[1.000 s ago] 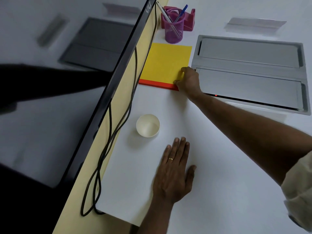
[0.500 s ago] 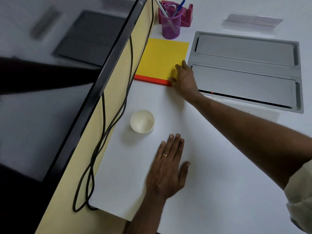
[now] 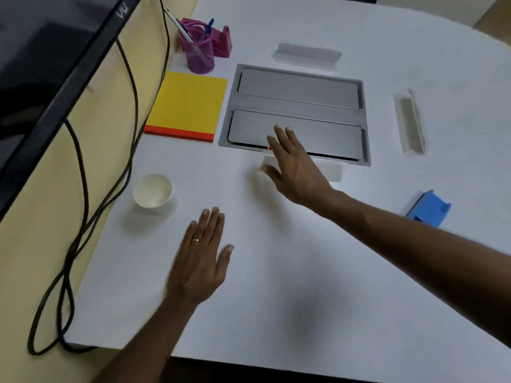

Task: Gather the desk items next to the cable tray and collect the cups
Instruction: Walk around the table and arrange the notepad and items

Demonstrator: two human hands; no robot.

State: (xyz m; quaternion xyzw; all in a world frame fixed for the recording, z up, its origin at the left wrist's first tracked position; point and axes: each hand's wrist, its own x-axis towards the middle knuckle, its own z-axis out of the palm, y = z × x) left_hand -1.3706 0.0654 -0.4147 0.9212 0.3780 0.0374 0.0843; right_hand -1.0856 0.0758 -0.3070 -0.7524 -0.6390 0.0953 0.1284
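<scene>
Head view: both hands over the white desk [image 3: 276, 299].
Right hand [image 3: 297, 172]: fingers spread, grasping nothing, above the near edge of the cable tray [image 3: 365, 120].
Left hand [image 3: 200, 261]: flat on desk, fingers straight, released.
Cup [image 3: 152, 190]: upright, near left hand, apart.
Yellow pad [image 3: 188, 103]: just beside tray's left side.

The widest open stretch of the surface [image 3: 318, 286] lies between the two arms, up to the cable tray [image 3: 298, 102]. The left hand [image 3: 200, 261] lies flat just right of the cup [image 3: 152, 191], a bare gap between them. Left of the cup, black cables [image 3: 83, 172] hang along the edge under the monitor [image 3: 52, 67], closing that side. The right hand [image 3: 297, 172] is spread over the cable tray's near rim and a clear stand [image 3: 330, 172]. The yellow pad [image 3: 188, 103] sits just beside the cable tray's left side, and the pen holder [image 3: 199, 55] stands behind it. A blue holder [image 3: 428, 207] and a second clear stand [image 3: 409, 123] occupy the right.
</scene>
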